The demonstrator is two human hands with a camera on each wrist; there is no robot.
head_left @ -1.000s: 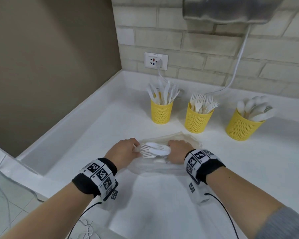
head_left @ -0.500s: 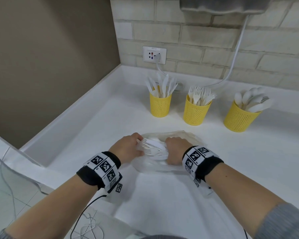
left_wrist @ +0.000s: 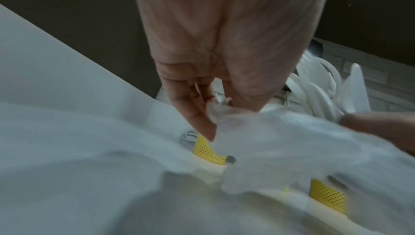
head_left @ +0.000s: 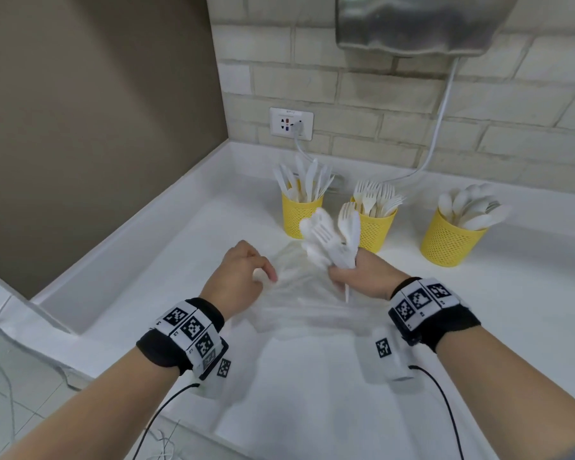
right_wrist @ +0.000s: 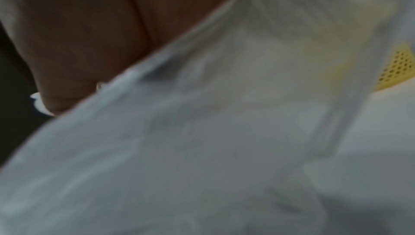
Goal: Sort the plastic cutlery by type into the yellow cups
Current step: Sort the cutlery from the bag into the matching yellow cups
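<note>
My right hand (head_left: 352,277) grips a bunch of white plastic cutlery (head_left: 329,237) by the handles and holds it upright above the counter; forks and a spoon show in it. My left hand (head_left: 246,273) pinches the edge of a clear plastic bag (head_left: 312,310) that lies under both hands; in the left wrist view the left fingers (left_wrist: 202,121) hold that film. Three yellow mesh cups stand at the back: the knife cup (head_left: 299,214), the fork cup (head_left: 377,230) and the spoon cup (head_left: 448,240). The right wrist view is blurred, with bag film across it.
A brick wall with a socket (head_left: 291,122) and a cable (head_left: 439,127) runs behind the cups. A metal dryer (head_left: 422,24) hangs above. A brown wall (head_left: 80,111) closes the left side. The counter's front edge lies below my wrists.
My right hand has lifted the bunch of cutlery out of the bag and turned it upright. My left hand has let go of the cutlery and now holds the bag.
</note>
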